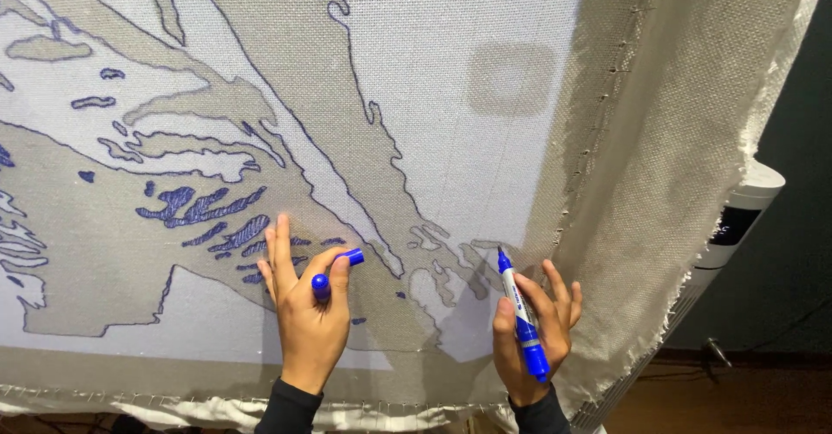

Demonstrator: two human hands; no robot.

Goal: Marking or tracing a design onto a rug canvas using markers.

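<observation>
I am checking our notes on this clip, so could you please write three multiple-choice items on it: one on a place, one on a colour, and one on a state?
1. Where does the marker tip touch the canvas?
A. near the lower right of the drawing
B. at the top left corner
C. on the bare hanging edge

2. What colour is the marker in the right hand?
A. red
B. blue and white
C. green

3. What does the left hand hold?
A. nothing
B. a brush
C. a blue cap

Answers: 1 A, the tip meets the cloth low and right of the outlines. 2 B, its body is white with blue ends. 3 C, the cap sits between its fingers, hand flat on the cloth.
</observation>
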